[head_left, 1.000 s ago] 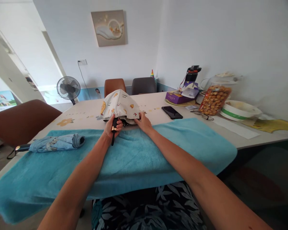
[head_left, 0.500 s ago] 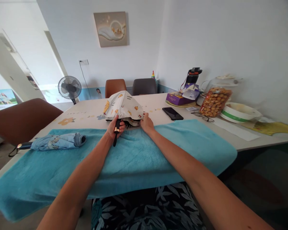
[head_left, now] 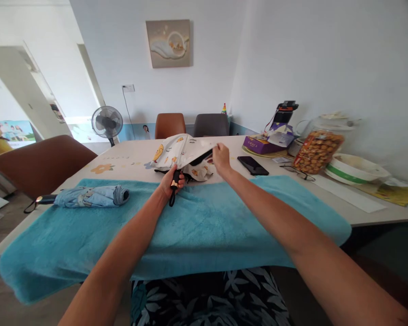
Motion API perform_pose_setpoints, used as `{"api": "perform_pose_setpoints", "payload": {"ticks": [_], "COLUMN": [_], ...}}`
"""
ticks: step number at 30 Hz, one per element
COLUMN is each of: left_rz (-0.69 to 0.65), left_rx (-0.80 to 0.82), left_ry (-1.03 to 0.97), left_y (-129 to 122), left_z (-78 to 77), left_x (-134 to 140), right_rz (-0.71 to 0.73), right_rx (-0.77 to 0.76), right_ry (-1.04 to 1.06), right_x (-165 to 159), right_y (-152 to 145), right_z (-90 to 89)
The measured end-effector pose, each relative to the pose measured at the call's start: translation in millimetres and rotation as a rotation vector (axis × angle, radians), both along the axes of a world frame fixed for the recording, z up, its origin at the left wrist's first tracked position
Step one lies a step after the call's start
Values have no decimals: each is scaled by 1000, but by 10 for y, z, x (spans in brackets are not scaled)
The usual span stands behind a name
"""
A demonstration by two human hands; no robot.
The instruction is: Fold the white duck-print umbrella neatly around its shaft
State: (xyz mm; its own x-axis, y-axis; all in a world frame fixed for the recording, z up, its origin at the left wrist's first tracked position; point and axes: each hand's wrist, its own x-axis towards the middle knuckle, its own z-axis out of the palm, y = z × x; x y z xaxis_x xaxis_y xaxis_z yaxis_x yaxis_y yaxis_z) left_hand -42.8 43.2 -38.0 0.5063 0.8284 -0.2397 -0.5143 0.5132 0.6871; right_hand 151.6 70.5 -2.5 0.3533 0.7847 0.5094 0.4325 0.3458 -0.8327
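Observation:
A white umbrella with small yellow and orange prints lies loosely folded on the table, its black handle pointing toward me. My left hand is wrapped round that handle, and a black wrist strap hangs below it. Between the closed fingers of my right hand is the edge of one canopy panel, pulled up and out to the right. Under the lifted panel the dark inner side and more printed folds show. To the left, a rolled light-blue umbrella with a dark handle rests on the turquoise towel.
On the right of the table are a black phone, eyeglasses, a purple box, a jar of brown nuts or snacks and a white-green bowl. Chairs and a fan stand beyond.
My right hand has raised the canopy's edge up and to the right, opening a gap beneath the panel. My left hand keeps its hold on the handle. The view has shifted slightly left.

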Motion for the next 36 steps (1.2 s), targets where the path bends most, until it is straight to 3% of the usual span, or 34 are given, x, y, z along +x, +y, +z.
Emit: {"api": "perform_pose_setpoints", "payload": {"ticks": [3,6,10,18,22,28,33,36], "left_rz": [-14,-23,-25,-84,-64,32,98,26], "left_rx": [7,14,47,184,279,141,264,135], "left_ry": [5,-12,34,181,239,225,403,207], "left_y": [-8,-29,-32,-49,-73,-63,-63,-54], "left_z": [0,2,-2,-4,-54,-111,-5,90], "left_x": [-7,-17,-12,-2,35,116,101,16], "right_rz": [40,55,58,161,140,152,205,313], "right_rx": [131,137,103,165,161,218,190,177], "right_ry": [-117,-320,-527,-760,-827,-850,-850,-809], "right_x": [-274,-591,-897,-1108,-1162,-1311,-1432,-1447], "right_y": [28,8,22,276,323,273,193,121], "right_z": [437,803,1048,983,964,901,924,969]}}
